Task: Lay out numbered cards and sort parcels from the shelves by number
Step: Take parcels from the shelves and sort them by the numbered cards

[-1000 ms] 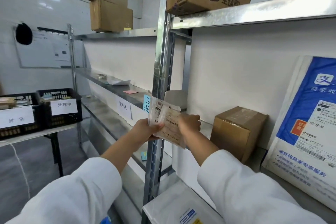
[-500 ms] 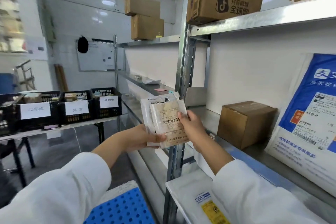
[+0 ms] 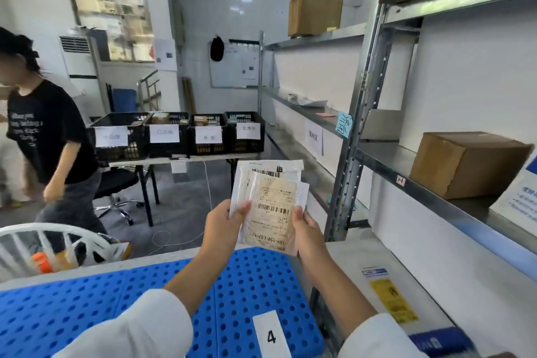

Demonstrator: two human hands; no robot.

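A card marked 4 (image 3: 270, 335) lies on the blue worktop (image 3: 87, 305), below both hands and nearer; half a second ago it was out of view. The left hand (image 3: 223, 227) and right hand (image 3: 309, 232) each pinch a side edge of two stacked flat parcels (image 3: 271, 206). The parcels are held upright, now above the worktop's far edge instead of before the shelf post (image 3: 353, 160). Beyond the left hand stand black crates (image 3: 180, 136). Far left of it, a person in black (image 3: 49, 136) has appeared.

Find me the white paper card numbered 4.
Head view, bottom centre: the white card numbered 4 lies on the blue perforated plastic board, below the held parcels.
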